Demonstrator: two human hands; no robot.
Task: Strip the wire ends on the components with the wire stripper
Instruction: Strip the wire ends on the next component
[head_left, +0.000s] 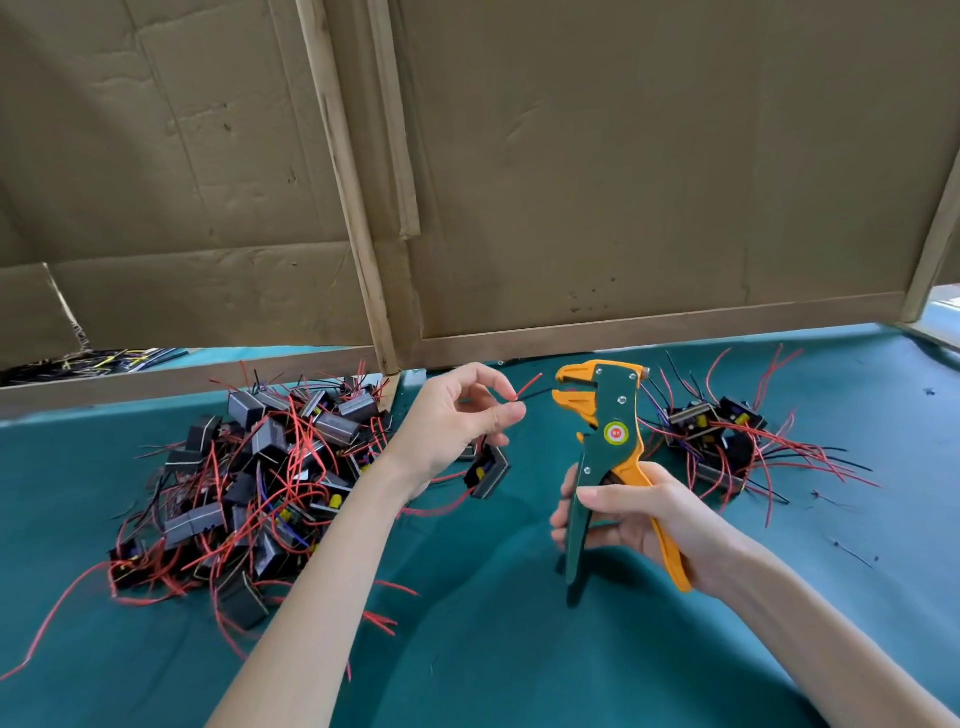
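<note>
Two wires (527, 387) — one red, one black — are pinched between thumb and fingertip of the left hand (457, 415), their component (488, 470) dangling just beneath it. The right hand (639, 519) grips the handles of the wire stripper (608, 441), upright just right of the wire ends. More components (260, 467) lie heaped left of the left hand.

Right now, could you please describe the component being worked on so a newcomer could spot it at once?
On the green cloth, a large pile of components lies left and a smaller cluster right. Between them, just below the left hand, is one black component. Unlike the rest, it is apart from both heaps, and its red and black wires are pinched in that hand's fingers.
</note>
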